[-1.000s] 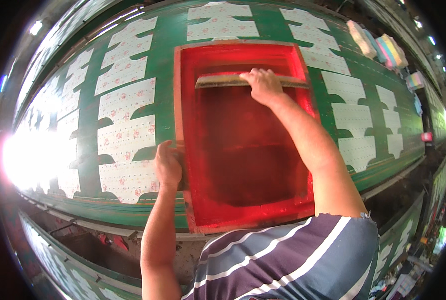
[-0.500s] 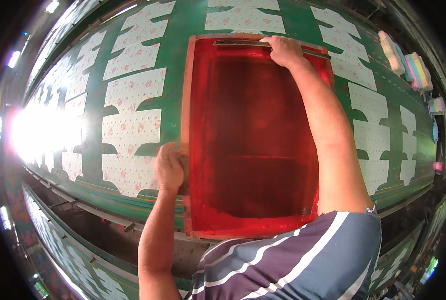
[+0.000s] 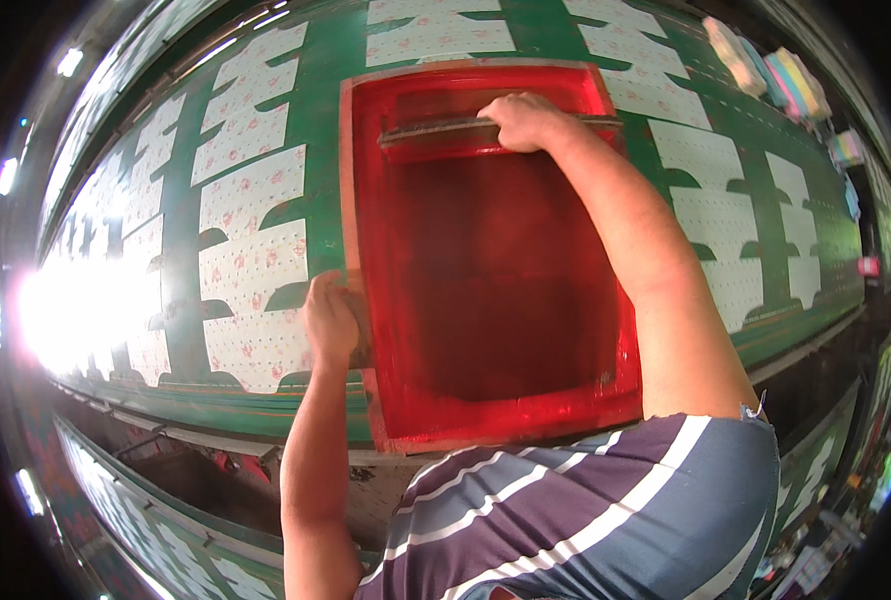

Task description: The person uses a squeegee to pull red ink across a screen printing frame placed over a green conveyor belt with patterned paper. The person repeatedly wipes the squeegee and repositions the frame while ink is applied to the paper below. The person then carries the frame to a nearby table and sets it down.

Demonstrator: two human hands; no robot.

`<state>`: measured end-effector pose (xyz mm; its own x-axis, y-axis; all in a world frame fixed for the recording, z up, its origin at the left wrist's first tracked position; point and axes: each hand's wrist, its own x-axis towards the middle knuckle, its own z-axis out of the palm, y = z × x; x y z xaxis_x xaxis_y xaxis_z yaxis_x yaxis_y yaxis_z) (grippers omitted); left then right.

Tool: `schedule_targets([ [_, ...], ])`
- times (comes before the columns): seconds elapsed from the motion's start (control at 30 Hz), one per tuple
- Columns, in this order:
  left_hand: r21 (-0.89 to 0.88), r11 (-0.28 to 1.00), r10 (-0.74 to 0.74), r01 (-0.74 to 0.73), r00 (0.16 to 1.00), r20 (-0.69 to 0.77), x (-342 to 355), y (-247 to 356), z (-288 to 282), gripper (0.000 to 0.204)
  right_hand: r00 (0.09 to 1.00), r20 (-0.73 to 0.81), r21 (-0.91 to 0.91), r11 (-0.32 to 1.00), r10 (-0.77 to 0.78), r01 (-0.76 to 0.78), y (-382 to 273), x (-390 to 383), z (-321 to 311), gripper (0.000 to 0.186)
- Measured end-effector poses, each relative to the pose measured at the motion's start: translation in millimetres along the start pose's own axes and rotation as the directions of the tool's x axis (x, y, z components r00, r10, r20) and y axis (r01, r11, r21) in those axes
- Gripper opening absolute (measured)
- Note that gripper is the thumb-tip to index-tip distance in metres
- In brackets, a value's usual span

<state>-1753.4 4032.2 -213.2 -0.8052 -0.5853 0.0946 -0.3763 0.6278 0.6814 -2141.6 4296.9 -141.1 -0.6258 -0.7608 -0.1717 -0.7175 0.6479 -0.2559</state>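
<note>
A screen printing frame (image 3: 352, 200) with red-smeared edges and a dark red mesh lies on the green table in front of me. My right hand (image 3: 526, 122) is closed around the middle of a long, narrow squeegee (image 3: 431, 130), which spans the mesh crosswise near its far end. Bright red ink (image 3: 621, 395) coats the borders of the mesh. At the frame's left side my left hand (image 3: 330, 318) is closed on the wooden edge; its fingertips are partly hidden. My right forearm crosses over the frame's right side.
White cut fabric pieces (image 3: 254, 262) with small floral prints lie in rows along the green table (image 3: 316, 225). Stacks of pastel cloth (image 3: 794, 82) sit at the far right edge. Strong glare (image 3: 96, 318) covers the left. A dark gap (image 3: 191, 480) runs below the near edge.
My right hand has drawn the squeegee from the frame's far edge a little toward me. My left hand keeps its grip on the frame's left side. The whole view has shifted slightly.
</note>
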Motion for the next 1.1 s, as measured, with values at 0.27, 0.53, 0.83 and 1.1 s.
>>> schedule_targets([
  [0.27, -0.062, 0.996, 0.065, -0.069, 0.996, -0.057, 2.2, -7.1, 3.6, 0.026, 0.999, 0.046, 0.027, 0.999, 0.018, -0.019, -90.6, -151.9, 38.2, 0.044],
  [0.53, -0.107, 0.981, 0.142, -0.159, 0.978, -0.156, 4.4, -18.7, 11.8, 0.024, 1.000, -0.015, 0.034, 0.999, 0.016, -0.016, -183.2, -294.4, 95.7, 0.052],
  [0.83, 0.061, 0.987, 0.156, -0.150, 0.981, -0.112, 5.0, -21.2, 12.8, 0.040, 0.990, -0.141, -0.010, 1.000, 0.001, -0.002, -241.1, -393.1, 137.8, 0.042],
  [1.1, 0.270, 0.960, 0.078, -0.074, 0.997, -0.004, -3.8, -11.4, 0.3, 0.048, 0.958, -0.282, 0.010, 0.998, -0.053, 0.058, -257.0, -428.6, 164.7, 0.075],
])
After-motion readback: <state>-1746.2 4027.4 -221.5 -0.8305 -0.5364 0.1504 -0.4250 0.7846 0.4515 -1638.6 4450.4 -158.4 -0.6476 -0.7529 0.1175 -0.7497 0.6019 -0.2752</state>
